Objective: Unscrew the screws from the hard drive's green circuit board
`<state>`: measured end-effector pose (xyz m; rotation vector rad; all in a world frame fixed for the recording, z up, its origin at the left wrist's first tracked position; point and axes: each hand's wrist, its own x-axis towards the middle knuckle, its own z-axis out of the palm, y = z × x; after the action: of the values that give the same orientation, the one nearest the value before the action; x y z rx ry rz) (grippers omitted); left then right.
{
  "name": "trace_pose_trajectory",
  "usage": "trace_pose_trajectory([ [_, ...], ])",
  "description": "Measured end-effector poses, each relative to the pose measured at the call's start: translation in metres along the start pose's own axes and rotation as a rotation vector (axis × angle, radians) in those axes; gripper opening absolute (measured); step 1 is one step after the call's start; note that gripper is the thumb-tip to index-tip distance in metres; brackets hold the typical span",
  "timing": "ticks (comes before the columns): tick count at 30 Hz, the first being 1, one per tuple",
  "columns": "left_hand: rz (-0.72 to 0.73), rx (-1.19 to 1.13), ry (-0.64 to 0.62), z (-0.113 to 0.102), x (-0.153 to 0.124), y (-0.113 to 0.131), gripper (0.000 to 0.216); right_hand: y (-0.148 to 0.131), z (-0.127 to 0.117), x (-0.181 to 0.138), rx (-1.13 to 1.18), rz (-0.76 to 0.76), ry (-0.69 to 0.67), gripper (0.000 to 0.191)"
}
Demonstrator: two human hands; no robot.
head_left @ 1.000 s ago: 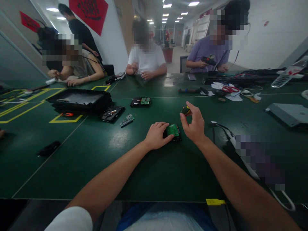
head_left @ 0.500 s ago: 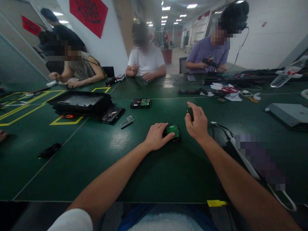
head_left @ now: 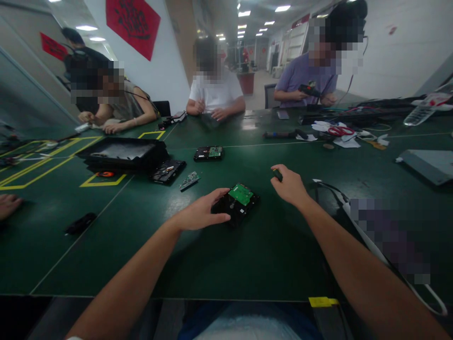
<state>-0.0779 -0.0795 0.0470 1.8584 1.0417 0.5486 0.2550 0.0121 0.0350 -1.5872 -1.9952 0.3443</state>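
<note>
Okay, left hand point(head_left: 203, 211) grips hard drive point(head_left: 239, 202); right hand point(head_left: 290, 185) grips dark-handled tool point(head_left: 277, 174). Brace drive flat between hands.

HDD point(head_left: 241, 194) in front, 2nd HDD point(head_left: 208, 153) behind it on tbl point(head_left: 226, 269), tray point(head_left: 116, 163) back L, bottle point(head_left: 424, 112) far R.

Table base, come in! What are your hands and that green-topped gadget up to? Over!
Left hand on hard drive, green board up. Right hand holding small dark tool, off drive. Loose circuit board beyond left hand.
</note>
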Motion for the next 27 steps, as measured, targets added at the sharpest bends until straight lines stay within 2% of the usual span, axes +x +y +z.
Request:
trace_pose_trajectory([
  [2, 0.004, -0.069, -0.035, 0.004, -0.013, 0.001, 0.094, -0.004, 0.0, -0.002, 0.025, 0.031, -0.14, 0.036],
  [4, 0.0, -0.12, -0.018, 0.014, -0.021, 0.001, 0.097, -0.008, 0.0, -0.004, 0.087, 0.067, -0.283, 0.033],
  [7, 0.008, -0.047, 0.091, 0.034, -0.022, -0.001, 0.095, -0.013, 0.0, -0.007, 0.236, 0.171, -0.488, 0.04],
  [9, 0.0, 0.014, 0.166, 0.047, -0.019, -0.002, 0.092, -0.015, 0.0, -0.009, 0.328, 0.224, -0.576, 0.044],
  [13, -0.016, -0.013, 0.215, 0.057, -0.006, -0.003, 0.096, -0.012, -0.001, -0.008, 0.419, 0.273, -0.632, 0.048],
  [16, -0.114, -0.021, 0.24, 0.047, 0.014, -0.002, 0.088, -0.007, -0.001, -0.006, 0.448, 0.3, -0.641, 0.049],
  [18, -0.15, 0.054, 0.274, 0.037, 0.032, -0.004, 0.082, -0.005, 0.0, -0.005, 0.468, 0.3, -0.647, 0.047],
  [20, -0.131, 0.116, 0.237, 0.029, 0.051, -0.01, 0.088, -0.004, 0.001, -0.005, 0.494, 0.29, -0.663, 0.044],
  [23, -0.126, 0.051, 0.155, 0.022, 0.071, -0.022, 0.094, -0.004, 0.001, -0.006, 0.506, 0.276, -0.675, 0.043],
  [27, -0.113, -0.019, 0.078, 0.016, 0.077, -0.034, 0.093, -0.004, -0.001, -0.006, 0.49, 0.271, -0.691, 0.046],
])
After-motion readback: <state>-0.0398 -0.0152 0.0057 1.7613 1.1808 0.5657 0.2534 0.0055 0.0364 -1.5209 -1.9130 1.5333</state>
